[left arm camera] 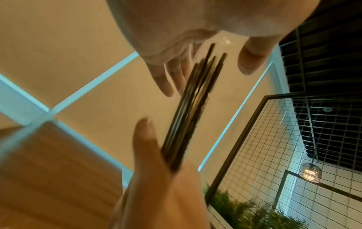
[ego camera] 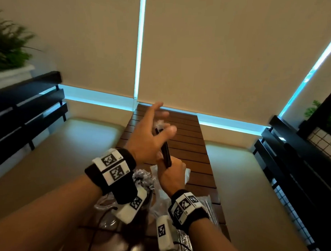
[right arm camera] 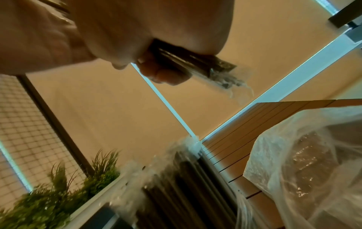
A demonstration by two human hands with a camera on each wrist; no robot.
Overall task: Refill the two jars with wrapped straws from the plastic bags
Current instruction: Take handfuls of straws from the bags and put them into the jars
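A bundle of dark wrapped straws (ego camera: 164,149) stands tilted above the wooden table (ego camera: 190,145). My right hand (ego camera: 169,168) grips its lower end in a fist. My left hand (ego camera: 161,121) is spread at the upper end, fingers straight and thumb apart on either side of the crinkled wrapper tips. In the left wrist view the bundle (left arm camera: 188,111) runs between fingers (left arm camera: 162,77) and thumb. A jar packed with wrapped straws (right arm camera: 186,178) stands below my right hand (right arm camera: 156,46); in the head view the jar's straw tops (ego camera: 143,179) show behind my left wrist.
A crumpled clear plastic bag (right arm camera: 303,162) lies on the table beside the jar, and a bag with straws (ego camera: 209,204) lies under my right wrist. Black slatted benches flank the table. A wire grid panel (ego camera: 327,142) and plants (ego camera: 10,44) stand at the sides.
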